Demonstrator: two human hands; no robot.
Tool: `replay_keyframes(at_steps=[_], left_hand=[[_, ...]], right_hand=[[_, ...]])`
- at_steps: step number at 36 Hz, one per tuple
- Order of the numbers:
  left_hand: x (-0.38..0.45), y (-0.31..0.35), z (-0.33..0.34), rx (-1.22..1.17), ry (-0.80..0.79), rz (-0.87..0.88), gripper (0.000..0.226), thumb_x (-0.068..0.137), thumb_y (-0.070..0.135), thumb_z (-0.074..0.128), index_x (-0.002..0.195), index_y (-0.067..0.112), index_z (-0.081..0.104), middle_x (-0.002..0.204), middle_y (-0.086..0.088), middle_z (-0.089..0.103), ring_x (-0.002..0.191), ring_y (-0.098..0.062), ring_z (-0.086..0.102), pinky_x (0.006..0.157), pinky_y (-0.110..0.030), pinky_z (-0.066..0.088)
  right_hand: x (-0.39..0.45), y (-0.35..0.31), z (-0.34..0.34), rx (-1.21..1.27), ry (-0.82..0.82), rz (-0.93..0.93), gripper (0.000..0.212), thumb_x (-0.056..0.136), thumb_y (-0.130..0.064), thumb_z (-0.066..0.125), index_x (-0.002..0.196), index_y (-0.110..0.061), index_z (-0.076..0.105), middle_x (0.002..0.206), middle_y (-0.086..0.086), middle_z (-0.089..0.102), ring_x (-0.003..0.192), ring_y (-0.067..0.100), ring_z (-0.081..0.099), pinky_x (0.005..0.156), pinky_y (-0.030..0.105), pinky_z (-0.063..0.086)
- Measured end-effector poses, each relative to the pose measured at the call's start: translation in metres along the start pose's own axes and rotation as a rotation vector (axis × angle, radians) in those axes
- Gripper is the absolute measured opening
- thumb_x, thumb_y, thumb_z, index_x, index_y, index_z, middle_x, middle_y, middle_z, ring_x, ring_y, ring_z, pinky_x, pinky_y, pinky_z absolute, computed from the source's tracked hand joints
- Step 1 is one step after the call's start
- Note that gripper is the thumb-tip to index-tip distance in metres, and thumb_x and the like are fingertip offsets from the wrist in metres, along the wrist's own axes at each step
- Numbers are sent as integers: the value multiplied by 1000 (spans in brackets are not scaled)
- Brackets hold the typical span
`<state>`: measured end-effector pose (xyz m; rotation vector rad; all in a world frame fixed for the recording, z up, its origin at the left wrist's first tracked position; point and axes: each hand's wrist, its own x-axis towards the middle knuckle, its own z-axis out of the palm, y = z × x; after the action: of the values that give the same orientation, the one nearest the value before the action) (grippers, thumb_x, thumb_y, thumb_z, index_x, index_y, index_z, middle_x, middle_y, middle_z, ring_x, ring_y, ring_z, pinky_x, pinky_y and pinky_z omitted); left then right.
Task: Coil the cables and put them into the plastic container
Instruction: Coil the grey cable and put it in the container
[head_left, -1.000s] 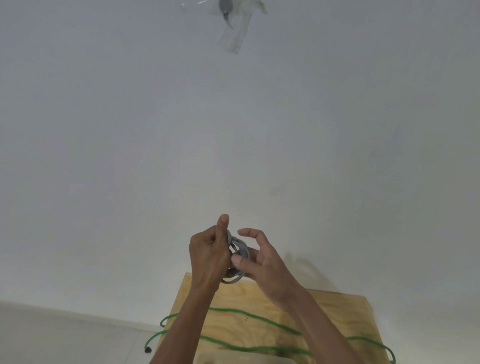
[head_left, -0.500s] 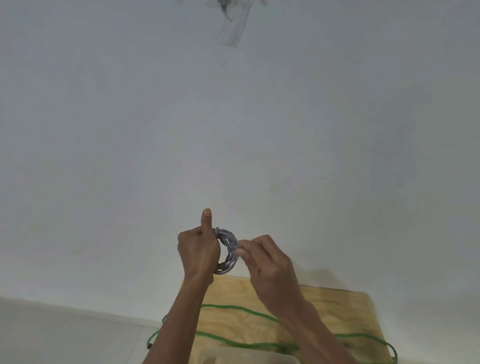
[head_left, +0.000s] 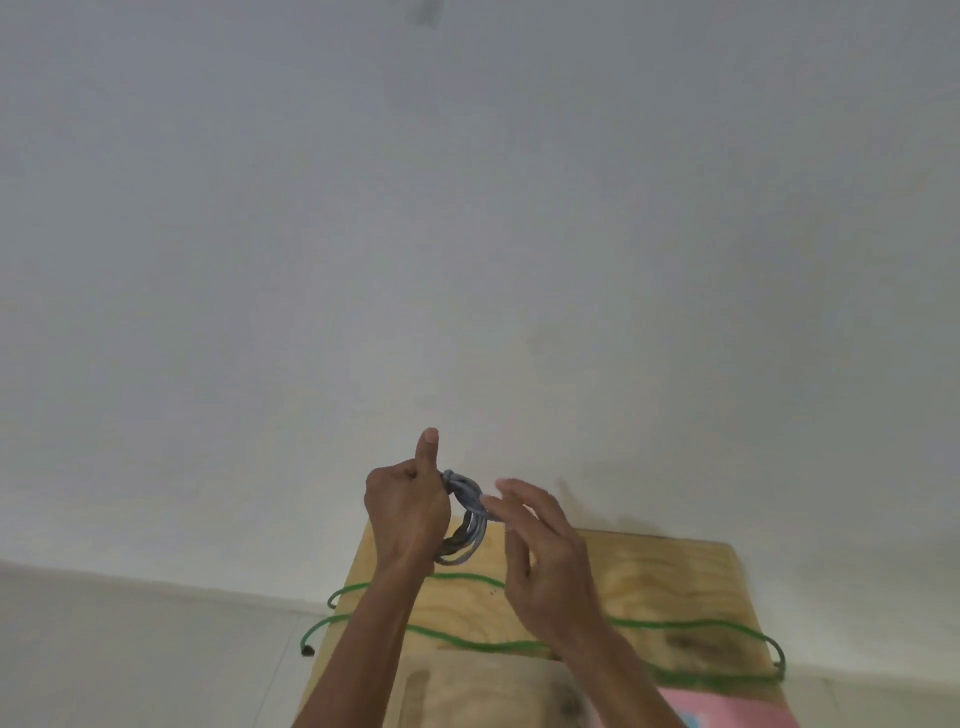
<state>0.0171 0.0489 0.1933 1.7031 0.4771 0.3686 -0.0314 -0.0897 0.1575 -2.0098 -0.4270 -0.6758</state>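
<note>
Head: grey cable (head_left: 467, 512) coiled small, knotted top.

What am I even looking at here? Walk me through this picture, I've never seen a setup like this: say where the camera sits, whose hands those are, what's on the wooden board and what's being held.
There is no machine here. A person wears a wide-angle camera on the head, so you see their own two bare hands from above, with a plain white wall filling most of the view.

The left hand, thumb up, is closed around a small coil of grey cable, raised above the board. The right hand is open, its fingers spread beside the coil; whether they touch it is hard to tell.

Below lies a wooden board. A long green cable, not yet coiled, snakes loosely across it and hangs over both side edges. Something pink shows at the bottom edge; what it is cannot be told.
</note>
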Motion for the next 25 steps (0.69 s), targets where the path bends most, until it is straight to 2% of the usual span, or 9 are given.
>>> replay_keyframes(at_steps=[3, 5, 7, 8, 11, 14, 18, 21, 25], left_hand=[[-11, -6, 6, -15, -5, -33, 70, 96, 51, 58, 46, 10, 31, 50, -10, 34, 52, -21, 39, 57, -35, 39], [-18, -10, 10, -13, 1, -66, 68, 96, 51, 57, 46, 14, 29, 49, -9, 31, 51, -21, 31, 54, -35, 33], [-25, -14, 15, -27, -2, -114, 65, 97, 51, 55, 50, 12, 33, 51, -8, 30, 50, -21, 28, 51, -32, 30], [-28, -16, 17, -38, -6, -143, 64, 98, 51, 54, 52, 11, 35, 52, -8, 31, 49, -21, 29, 49, -29, 29], [-37, -19, 19, -75, -34, -247, 62, 99, 52, 50, 57, 7, 44, 55, -13, 40, 47, -23, 35, 49, -30, 32], [-43, -21, 16, -94, -97, -352, 63, 97, 58, 50, 60, 6, 49, 50, -11, 42, 41, -21, 35, 50, -32, 31], [-54, -33, 10, -174, -167, -455, 61, 93, 62, 53, 62, 10, 49, 48, -6, 38, 41, -20, 32, 46, -29, 29], [-61, -49, 3, -228, -146, -499, 62, 94, 62, 51, 56, 13, 46, 44, -4, 38, 37, -19, 32, 42, -28, 30], [-68, -72, -11, -241, -170, -491, 65, 93, 65, 46, 54, 13, 47, 46, -6, 38, 37, -21, 33, 44, -30, 30]], right_hand=[[-13, 5, 1, -35, 49, -72, 31, 89, -6, 51, 110, -4, 73, 111, 5, 72, 102, 12, 69, 90, 22, 55], [-22, 6, 3, -17, 86, -48, 26, 92, -18, 60, 107, -3, 75, 106, 5, 75, 97, 12, 71, 86, 23, 57], [-30, 6, 4, 115, 131, 92, 29, 91, -31, 66, 104, -7, 76, 101, 1, 77, 87, 10, 73, 77, 25, 61], [-32, 5, 3, 216, 155, 209, 25, 90, -31, 69, 103, -11, 77, 96, -3, 78, 82, 10, 74, 72, 28, 61], [-38, 6, -1, 487, 186, 514, 12, 85, -14, 76, 96, -15, 78, 83, -4, 79, 74, 16, 76, 69, 35, 63], [-41, 6, -12, 694, 183, 628, 9, 85, -2, 71, 91, -4, 77, 79, 9, 78, 74, 23, 76, 70, 37, 63], [-48, 10, -18, 947, 123, 861, 7, 81, -5, 73, 86, -3, 78, 79, 15, 76, 75, 22, 72, 74, 39, 62], [-55, 11, -14, 962, 34, 937, 10, 79, -8, 76, 88, -6, 79, 82, 14, 76, 76, 21, 72, 73, 34, 60], [-68, 7, -8, 818, 13, 891, 11, 79, 2, 77, 88, -4, 78, 74, 9, 77, 66, 14, 72, 62, 23, 58]])
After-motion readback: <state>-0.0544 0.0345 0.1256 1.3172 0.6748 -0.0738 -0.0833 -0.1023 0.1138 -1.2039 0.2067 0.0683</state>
